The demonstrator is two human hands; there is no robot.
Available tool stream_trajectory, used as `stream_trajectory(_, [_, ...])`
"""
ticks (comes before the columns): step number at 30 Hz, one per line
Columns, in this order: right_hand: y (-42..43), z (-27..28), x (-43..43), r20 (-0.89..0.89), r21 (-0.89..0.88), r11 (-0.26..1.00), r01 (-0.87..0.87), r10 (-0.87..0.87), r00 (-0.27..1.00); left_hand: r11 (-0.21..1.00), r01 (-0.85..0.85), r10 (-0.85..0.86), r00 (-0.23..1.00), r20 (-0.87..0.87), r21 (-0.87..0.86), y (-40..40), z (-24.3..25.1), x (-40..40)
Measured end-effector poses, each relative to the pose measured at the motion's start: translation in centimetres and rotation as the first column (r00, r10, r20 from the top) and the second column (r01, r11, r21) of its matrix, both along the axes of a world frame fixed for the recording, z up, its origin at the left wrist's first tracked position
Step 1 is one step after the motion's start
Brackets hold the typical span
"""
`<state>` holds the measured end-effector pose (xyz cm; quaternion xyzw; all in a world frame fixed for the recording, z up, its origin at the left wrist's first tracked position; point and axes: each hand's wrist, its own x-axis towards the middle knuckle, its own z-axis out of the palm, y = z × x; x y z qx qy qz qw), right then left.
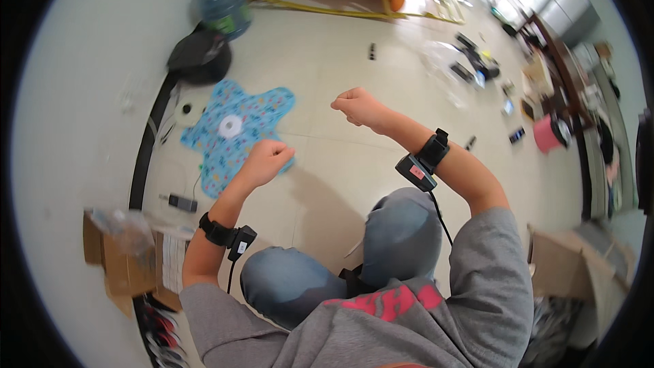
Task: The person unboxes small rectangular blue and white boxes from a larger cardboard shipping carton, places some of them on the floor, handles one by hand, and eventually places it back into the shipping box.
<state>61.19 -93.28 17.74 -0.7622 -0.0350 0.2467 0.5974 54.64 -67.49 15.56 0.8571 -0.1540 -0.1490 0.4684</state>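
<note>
My left hand (268,162) is closed, with nothing visible in it, above the lower right edge of a light blue patterned star-shaped mat (245,107) on the floor. A white ring-shaped object (230,126) lies on the mat's middle. My right hand (360,107), its fingers curled together, is over the pale tiled floor to the right of the mat; no object shows in it. Each forearm bears a black strap with a small dark device, the left one (241,243) and the right one (416,171), each with a black cable.
A black bag-like item (200,56) and a large plastic water bottle (222,2) stand by the left wall. A dark power adapter (182,203) lies near cardboard boxes (127,260). At right are a clear plastic bag (444,61), a pink bin (549,134) and scattered small items.
</note>
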Motion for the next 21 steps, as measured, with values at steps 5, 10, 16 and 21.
stream_trajectory(5, [-10.0, -1.7, -4.1, -0.168, 0.062, 0.934, 0.351, -0.337, 0.927, 0.988, 0.126, -0.139, 0.977, -0.161, -0.088, -6.5, -0.5, 1.9])
stream_trajectory(10, [-16.8, -4.7, -8.1, -0.162, -0.006, 0.858, 0.513, -0.507, 0.847, 0.961, 0.226, -0.266, 0.915, -0.304, -0.159, -13.5, -2.3, 2.0])
stream_trajectory(16, [-20.6, -4.5, -9.8, -0.187, 0.008, 0.865, 0.502, -0.492, 0.850, 0.948, 0.267, -0.315, 0.868, -0.384, -0.173, -20.0, -2.7, 1.6])
stream_trajectory(21, [-25.0, -6.1, -7.8, -0.224, 0.230, 0.845, 0.484, -0.438, 0.871, 0.970, 0.227, -0.241, 0.888, -0.390, -0.082, -24.8, 0.3, 2.9])
